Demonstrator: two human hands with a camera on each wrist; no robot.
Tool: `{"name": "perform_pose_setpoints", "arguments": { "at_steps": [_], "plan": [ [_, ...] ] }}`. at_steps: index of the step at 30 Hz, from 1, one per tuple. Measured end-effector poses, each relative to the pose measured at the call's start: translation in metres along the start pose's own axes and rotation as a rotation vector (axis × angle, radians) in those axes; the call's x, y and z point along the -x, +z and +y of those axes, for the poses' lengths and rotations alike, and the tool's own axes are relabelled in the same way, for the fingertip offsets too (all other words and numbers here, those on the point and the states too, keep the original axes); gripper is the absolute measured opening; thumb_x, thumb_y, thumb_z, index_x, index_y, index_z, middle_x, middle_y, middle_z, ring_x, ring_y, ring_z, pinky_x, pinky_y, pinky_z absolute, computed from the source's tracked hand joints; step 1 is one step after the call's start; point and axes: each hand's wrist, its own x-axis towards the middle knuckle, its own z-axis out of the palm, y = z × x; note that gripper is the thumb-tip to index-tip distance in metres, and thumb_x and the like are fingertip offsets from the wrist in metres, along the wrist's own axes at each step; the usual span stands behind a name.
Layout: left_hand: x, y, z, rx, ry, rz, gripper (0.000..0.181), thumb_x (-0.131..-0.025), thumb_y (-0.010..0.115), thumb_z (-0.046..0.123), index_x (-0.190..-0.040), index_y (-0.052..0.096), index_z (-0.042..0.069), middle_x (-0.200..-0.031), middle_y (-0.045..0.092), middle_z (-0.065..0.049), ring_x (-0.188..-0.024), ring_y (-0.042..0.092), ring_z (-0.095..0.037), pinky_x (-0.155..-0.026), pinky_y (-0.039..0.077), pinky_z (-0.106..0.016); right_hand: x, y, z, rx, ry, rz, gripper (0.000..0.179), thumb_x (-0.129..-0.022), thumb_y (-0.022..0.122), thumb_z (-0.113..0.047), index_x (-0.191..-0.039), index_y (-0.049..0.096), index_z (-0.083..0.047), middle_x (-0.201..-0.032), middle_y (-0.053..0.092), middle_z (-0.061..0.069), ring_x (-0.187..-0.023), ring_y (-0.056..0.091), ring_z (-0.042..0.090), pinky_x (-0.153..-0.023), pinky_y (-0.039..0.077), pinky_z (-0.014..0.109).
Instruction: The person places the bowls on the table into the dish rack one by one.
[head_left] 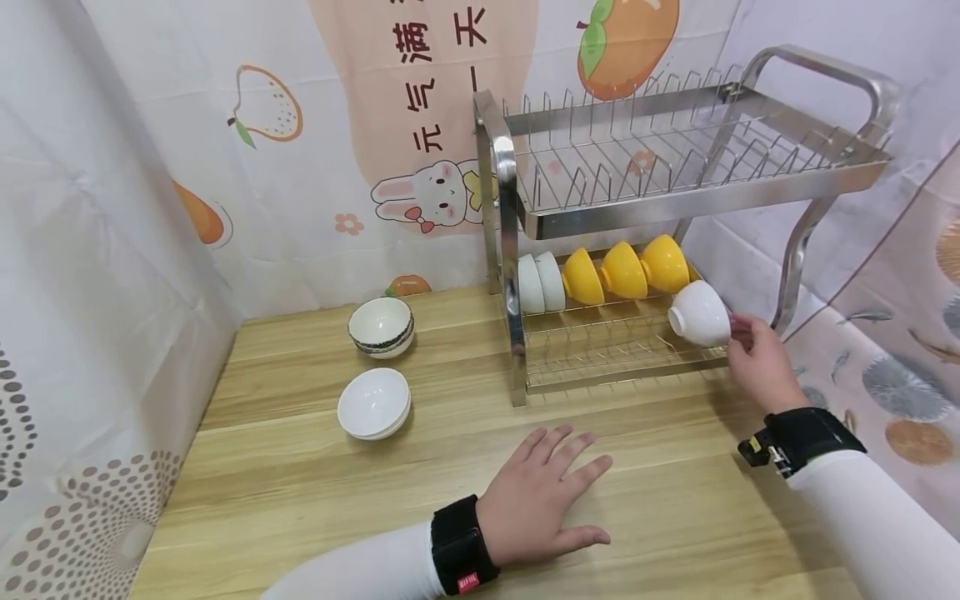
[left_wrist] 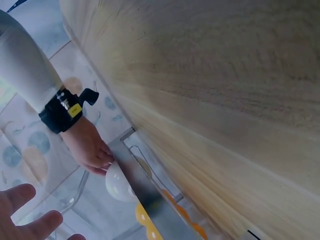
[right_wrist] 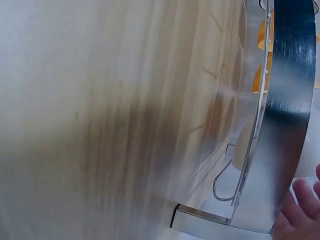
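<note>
While pinching a white bowl [head_left: 701, 314] at its rim with the fingers of the right hand [head_left: 765, 365], spreads the left hand [head_left: 534, 500] over the desk [head_left: 660, 492] with straight, released fingers. Holds the bowl tipped sideways at the right end of the lower shelf [head_left: 622, 376] of the rack [head_left: 512, 275], base leftward, just in front of the rightmost of three yellow bowls [head_left: 624, 271] lined up with two pale bowls [head_left: 551, 283]. Has stacked dark-rimmed bowls [head_left: 380, 319] and plain bowls [head_left: 372, 402] left of the rack

Gap: left of white bowl [head_left: 700, 313] | overhead: upper rack [head_left: 705, 198] | behind: yellow bowls [head_left: 624, 271]
</note>
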Motion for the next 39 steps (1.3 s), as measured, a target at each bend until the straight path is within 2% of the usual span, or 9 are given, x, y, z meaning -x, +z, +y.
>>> {"name": "perform_pose_setpoints", "arguments": {
  "at_steps": [4,8,14,19,25,28,34,39],
  "plan": [
    [0.005,-0.004,-0.006,0.007,-0.033,0.014,0.079,-0.091,0.036,0.077,-0.153,0.037,0.028,-0.155,0.035,-0.003,-0.142,0.032,-0.028,-0.115,0.028,-0.044,0.009,0.0,-0.002,-0.059,0.002,0.04,0.059,-0.094,0.04,-0.003,-0.148,0.024,0.013,-0.141,0.038,0.038,-0.126,0.038,0.056,-0.107,0.029,0.063],
    [0.011,-0.009,-0.017,0.028,-0.103,0.024,0.079,-0.091,0.039,0.075,-0.153,0.038,0.026,-0.156,0.035,-0.005,-0.143,0.032,-0.029,-0.115,0.03,-0.047,0.025,0.002,-0.012,-0.049,-0.049,0.07,0.058,-0.093,0.044,-0.002,-0.146,0.027,0.015,-0.142,0.035,0.04,-0.129,0.033,0.058,-0.109,0.022,0.066],
    [0.027,-0.017,-0.033,0.062,-0.239,0.012,0.077,-0.092,0.043,0.072,-0.152,0.038,0.024,-0.157,0.033,-0.006,-0.144,0.03,-0.03,-0.115,0.029,-0.049,0.055,0.017,-0.042,0.041,-0.146,0.006,0.056,-0.098,0.049,-0.007,-0.147,0.029,0.012,-0.144,0.033,0.04,-0.126,0.036,0.053,-0.104,0.026,0.07],
    [0.042,-0.021,-0.042,0.079,-0.325,0.017,0.076,-0.092,0.047,0.069,-0.153,0.039,0.023,-0.156,0.034,-0.006,-0.144,0.03,-0.031,-0.115,0.028,-0.05,0.084,0.033,-0.068,0.093,-0.278,-0.063,0.054,-0.096,0.058,-0.007,-0.143,0.037,0.008,-0.141,0.039,0.035,-0.126,0.038,0.053,-0.1,0.03,0.071],
    [0.059,-0.025,-0.051,0.102,-0.416,0.017,0.075,-0.094,0.045,0.068,-0.153,0.037,0.023,-0.157,0.033,-0.006,-0.144,0.029,-0.031,-0.116,0.025,-0.05,0.114,0.051,-0.093,0.156,-0.459,-0.088,0.058,-0.087,0.072,-0.01,-0.137,0.047,0.005,-0.139,0.046,0.027,-0.126,0.042,0.047,-0.101,0.034,0.064],
    [0.066,-0.025,-0.054,0.098,-0.444,0.02,0.076,-0.093,0.046,0.068,-0.153,0.037,0.023,-0.157,0.033,-0.006,-0.144,0.029,-0.031,-0.116,0.026,-0.05,0.126,0.056,-0.101,0.2,-0.52,-0.092,0.063,-0.083,0.078,-0.018,-0.135,0.049,0.003,-0.14,0.047,0.022,-0.128,0.042,0.044,-0.106,0.033,0.058],
    [0.074,-0.024,-0.057,0.103,-0.473,0.027,0.075,-0.093,0.049,0.067,-0.153,0.037,0.024,-0.157,0.034,-0.006,-0.144,0.028,-0.03,-0.117,0.024,-0.049,0.14,0.064,-0.105,0.278,-0.612,-0.139,0.074,-0.079,0.081,-0.031,-0.138,0.049,-0.001,-0.145,0.045,0.019,-0.133,0.038,0.042,-0.121,0.014,0.037],
    [0.075,-0.025,-0.058,0.11,-0.47,0.043,0.075,-0.092,0.053,0.064,-0.153,0.038,0.023,-0.156,0.035,-0.006,-0.144,0.029,-0.031,-0.117,0.024,-0.049,0.144,0.068,-0.105,0.324,-0.649,-0.152,0.075,-0.079,0.08,-0.036,-0.138,0.05,-0.002,-0.146,0.044,0.019,-0.134,0.038,0.04,-0.122,0.011,0.038]
  ]
}}
